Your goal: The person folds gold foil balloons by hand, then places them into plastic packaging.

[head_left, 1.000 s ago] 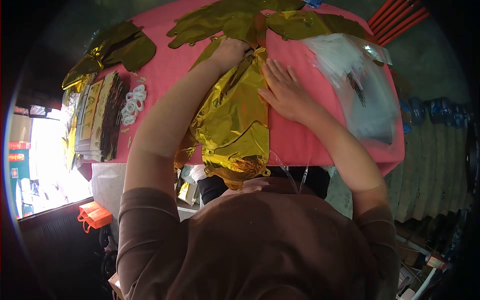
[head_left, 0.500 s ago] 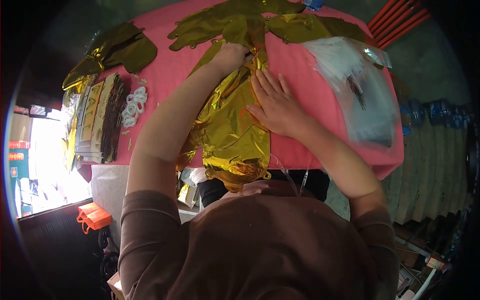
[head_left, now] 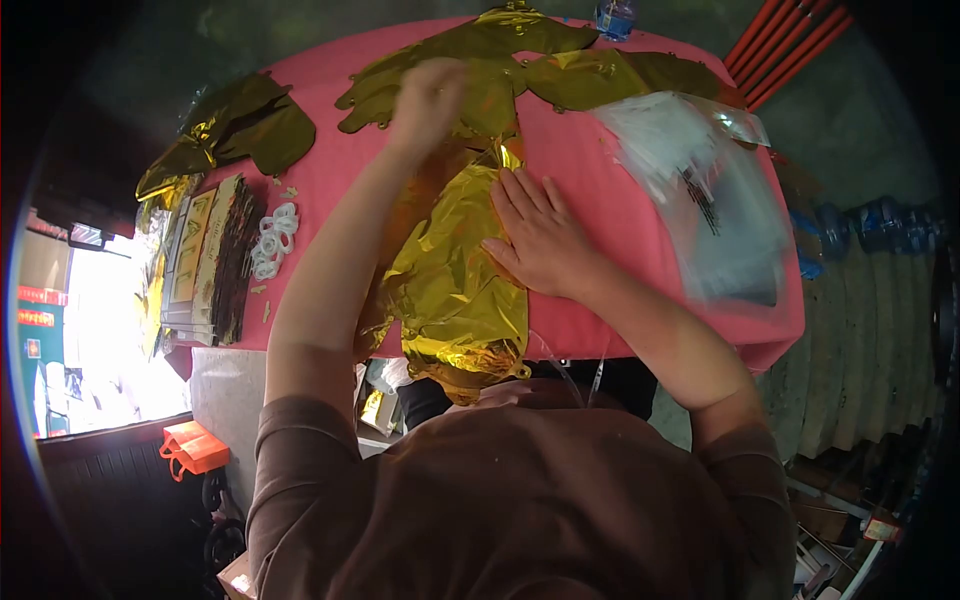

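Observation:
A flat, wrinkled gold foil balloon lies lengthwise in front of me, its near end hanging over the table's front edge. My right hand is open and flat, its fingertips on the balloon's right margin. My left hand is smeared by motion over the upper foil. Its fingers look curled, and what they may hold is hidden. Beneath and beyond it spread more flat gold foil balloons with small tabs along their edges.
The table wears a pink cloth. Clear plastic bags lie to the right. On the left are white ribbon rings, a stack of packaged foil and another gold foil piece. A bottle stands at the far edge.
My left hand has lifted off the gathered foil and moved up and left. The foil there lies flatter. My right hand stays flat at the balloon's edge; the whole view has shifted slightly.

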